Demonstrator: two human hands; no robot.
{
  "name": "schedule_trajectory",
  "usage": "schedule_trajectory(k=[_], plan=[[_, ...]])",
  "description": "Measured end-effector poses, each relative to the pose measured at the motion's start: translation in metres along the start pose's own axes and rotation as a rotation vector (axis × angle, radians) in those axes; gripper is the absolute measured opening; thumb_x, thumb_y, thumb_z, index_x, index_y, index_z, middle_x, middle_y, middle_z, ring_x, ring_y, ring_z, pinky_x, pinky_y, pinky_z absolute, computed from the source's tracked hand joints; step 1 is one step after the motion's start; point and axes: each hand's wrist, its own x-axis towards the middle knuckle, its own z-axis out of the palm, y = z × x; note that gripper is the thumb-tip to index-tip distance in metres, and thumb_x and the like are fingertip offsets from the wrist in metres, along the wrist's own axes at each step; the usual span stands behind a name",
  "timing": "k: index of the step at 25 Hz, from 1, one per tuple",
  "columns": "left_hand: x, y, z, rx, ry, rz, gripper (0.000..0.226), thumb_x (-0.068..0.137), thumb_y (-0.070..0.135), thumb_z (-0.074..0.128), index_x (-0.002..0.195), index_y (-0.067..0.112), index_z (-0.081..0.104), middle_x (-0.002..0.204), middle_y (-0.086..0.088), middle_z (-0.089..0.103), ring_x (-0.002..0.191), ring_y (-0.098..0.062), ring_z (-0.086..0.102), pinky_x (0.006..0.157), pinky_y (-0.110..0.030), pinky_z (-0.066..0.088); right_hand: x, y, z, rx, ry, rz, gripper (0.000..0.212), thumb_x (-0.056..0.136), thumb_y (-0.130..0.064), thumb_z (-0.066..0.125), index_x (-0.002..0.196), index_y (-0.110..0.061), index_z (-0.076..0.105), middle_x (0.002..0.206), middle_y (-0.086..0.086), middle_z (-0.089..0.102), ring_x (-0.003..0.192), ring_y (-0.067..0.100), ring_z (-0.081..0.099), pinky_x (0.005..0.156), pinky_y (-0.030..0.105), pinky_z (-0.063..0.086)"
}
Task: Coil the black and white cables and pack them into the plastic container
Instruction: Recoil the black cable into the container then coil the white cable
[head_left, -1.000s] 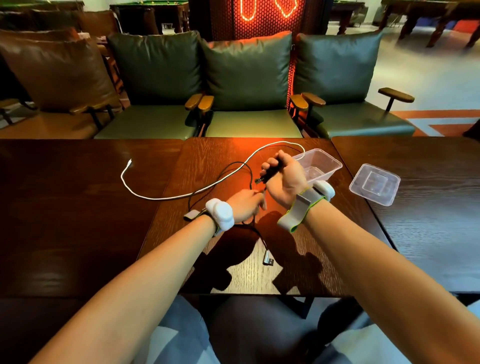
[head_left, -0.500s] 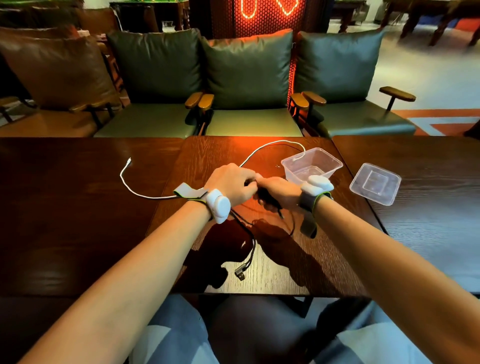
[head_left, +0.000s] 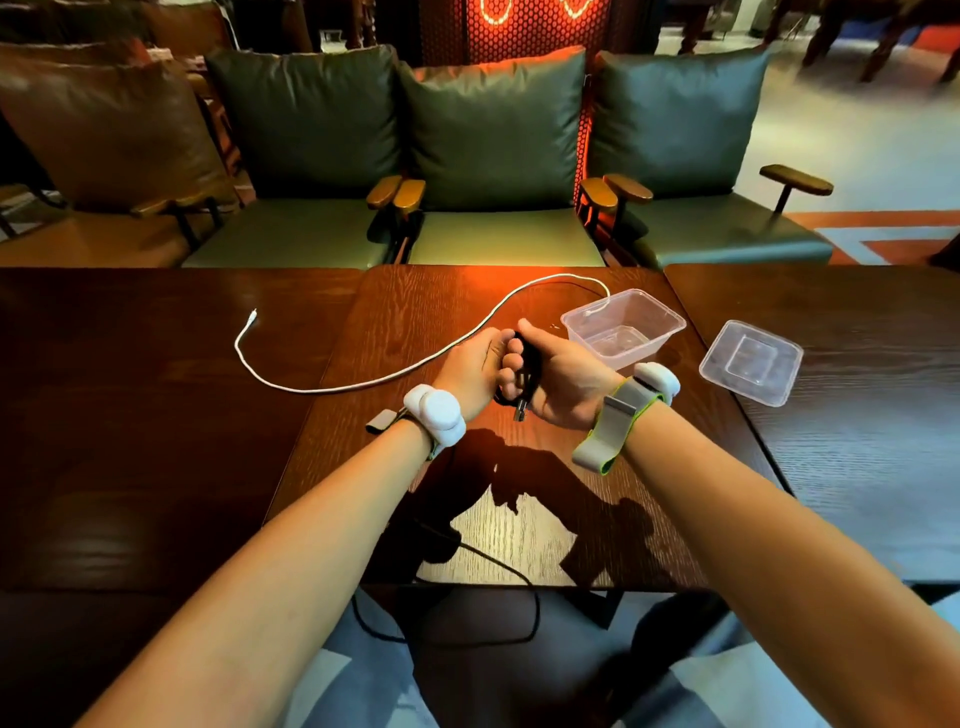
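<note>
A coiled black cable (head_left: 530, 364) sits between my two hands above the middle of the table, its metal plug hanging below. My right hand (head_left: 563, 382) grips the coil, and my left hand (head_left: 475, 371) holds it with fingers pushed through the loops. A loose loop of black cable (head_left: 511, 571) trails over the table's near edge toward my lap. The white cable (head_left: 363, 382) lies uncoiled across the table, one end at the far left, the other draped into the clear plastic container (head_left: 657, 340) to the right of my hands.
The container's clear lid (head_left: 750, 361) lies on the adjoining table to the right. Dark wooden tables (head_left: 156, 441) stand side by side. Green and brown armchairs (head_left: 498, 156) line the far edge.
The black cable's loose length has been drawn up from the table into the coil. Both hands rose slightly and my right hand turned palm-inward around the coil. The plug now hangs below my hands.
</note>
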Motion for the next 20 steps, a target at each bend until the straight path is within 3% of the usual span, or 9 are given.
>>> schedule_trajectory(k=[3, 5, 7, 9, 10, 12, 14, 17, 20], plan=[[0.006, -0.005, 0.0, -0.007, -0.01, -0.056, 0.035, 0.107, 0.03, 0.042, 0.087, 0.012, 0.064, 0.078, -0.003, 0.064, 0.067, -0.013, 0.055, 0.07, -0.04, 0.049, 0.0, 0.001, 0.004, 0.009, 0.061, 0.007, 0.043, 0.104, -0.042, 0.038, 0.07, -0.017, 0.044, 0.052, -0.004, 0.041, 0.053, 0.014, 0.045, 0.057, 0.023, 0.042], [0.006, -0.006, 0.002, -0.064, 0.06, -0.084, 0.038, 0.107, 0.035, 0.04, 0.089, 0.014, 0.066, 0.074, 0.0, 0.064, 0.064, -0.012, 0.055, 0.063, -0.034, 0.048, 0.004, 0.001, 0.008, 0.202, 0.036, -0.019, 0.042, 0.104, -0.042, 0.035, 0.07, -0.018, 0.043, 0.051, -0.007, 0.038, 0.051, 0.01, 0.04, 0.057, 0.021, 0.034], [0.007, -0.01, 0.004, -0.001, 0.072, -0.17, 0.046, 0.107, 0.039, 0.036, 0.075, 0.017, 0.062, 0.057, 0.006, 0.058, 0.049, -0.007, 0.05, 0.052, -0.03, 0.039, 0.01, -0.003, 0.01, 0.432, 0.064, -0.132, 0.041, 0.105, -0.035, 0.034, 0.069, -0.017, 0.044, 0.052, -0.006, 0.038, 0.054, 0.01, 0.036, 0.059, 0.022, 0.032], [-0.002, -0.02, 0.009, -0.013, -0.112, -0.312, 0.049, 0.107, 0.039, 0.035, 0.068, 0.018, 0.057, 0.047, 0.005, 0.049, 0.037, -0.008, 0.041, 0.047, -0.026, 0.029, 0.02, -0.014, 0.01, 0.577, 0.189, -0.289, 0.037, 0.105, -0.02, 0.035, 0.069, -0.015, 0.042, 0.049, -0.004, 0.04, 0.055, 0.012, 0.037, 0.061, 0.025, 0.034], [-0.01, -0.023, 0.01, -0.047, -0.228, -0.326, 0.048, 0.107, 0.038, 0.035, 0.069, 0.019, 0.058, 0.046, 0.007, 0.046, 0.035, -0.007, 0.037, 0.046, -0.023, 0.027, 0.024, -0.019, 0.01, 0.528, 0.303, -0.366, 0.034, 0.103, -0.014, 0.036, 0.069, -0.014, 0.041, 0.049, -0.002, 0.042, 0.055, 0.013, 0.039, 0.06, 0.025, 0.035], [-0.02, -0.021, 0.006, 0.097, -0.378, -0.129, 0.044, 0.107, 0.037, 0.038, 0.07, 0.023, 0.059, 0.046, 0.011, 0.048, 0.04, -0.003, 0.042, 0.049, -0.025, 0.031, 0.028, -0.019, 0.006, 0.153, 0.571, -0.483, 0.028, 0.101, -0.011, 0.042, 0.073, -0.016, 0.04, 0.058, 0.001, 0.042, 0.056, 0.013, 0.043, 0.053, 0.023, 0.036], [-0.015, -0.009, -0.002, 0.421, -0.414, 0.126, 0.039, 0.104, 0.039, 0.044, 0.07, 0.028, 0.058, 0.059, 0.013, 0.059, 0.059, -0.004, 0.058, 0.062, -0.03, 0.04, 0.029, -0.009, -0.003, -0.349, 0.688, -0.476, 0.025, 0.101, -0.024, 0.048, 0.078, -0.018, 0.039, 0.065, 0.003, 0.041, 0.056, 0.014, 0.044, 0.051, 0.029, 0.038], [0.004, 0.011, -0.017, 0.84, -0.379, 0.245, 0.031, 0.1, 0.047, 0.049, 0.086, 0.023, 0.063, 0.088, -0.004, 0.071, 0.087, -0.03, 0.066, 0.07, -0.037, 0.048, 0.018, 0.005, -0.019, -0.801, 0.519, -0.247, 0.044, 0.101, -0.053, 0.035, 0.078, -0.016, 0.043, 0.065, 0.003, 0.042, 0.06, 0.018, 0.045, 0.062, 0.036, 0.044], [0.014, 0.016, -0.032, 1.123, -0.356, 0.367, 0.036, 0.097, 0.051, 0.048, 0.096, 0.017, 0.06, 0.097, -0.006, 0.068, 0.092, -0.034, 0.065, 0.066, -0.038, 0.047, 0.004, 0.008, -0.022, -1.013, 0.254, -0.008, 0.059, 0.099, -0.063, 0.018, 0.065, -0.02, 0.04, 0.058, -0.002, 0.036, 0.052, 0.013, 0.033, 0.055, 0.03, 0.031]])
